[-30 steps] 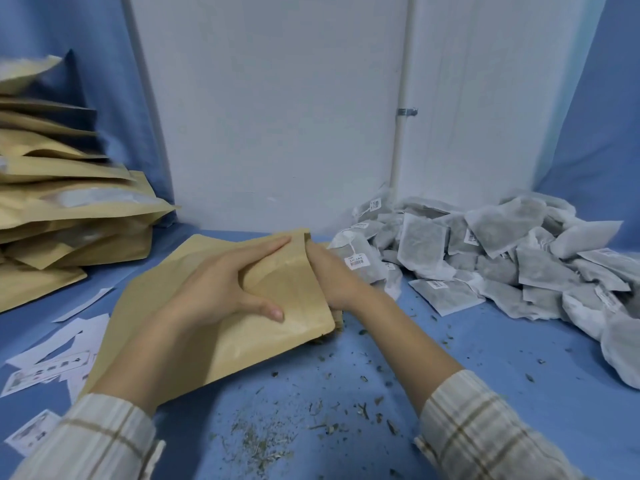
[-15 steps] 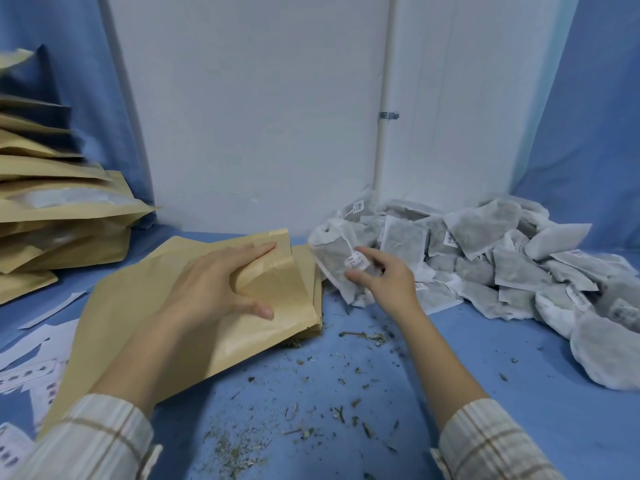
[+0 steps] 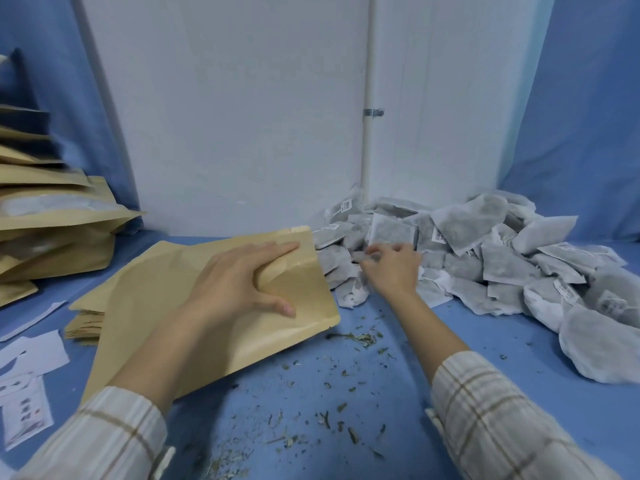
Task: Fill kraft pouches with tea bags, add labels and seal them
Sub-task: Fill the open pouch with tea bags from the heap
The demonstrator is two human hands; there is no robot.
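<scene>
On a blue desk, the left hand lies flat, fingers straight, pinning a pouch at 9 o'clock, likely steadying it for filling. The right hand reaches into the tea bags at 2 o'clock, fingers curled; blur hides whether they pinch one. Loose leaf litters the desk. Filled pouches stack at 10 o'clock, labels at 8. White wall behind.

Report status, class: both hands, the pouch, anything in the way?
Left hand flat on the tan kraft paper pouch, holding its mouth open. Right hand picking at the pile of white mesh tea bags; blurred. Loose tea crumbs on the blue table.
</scene>
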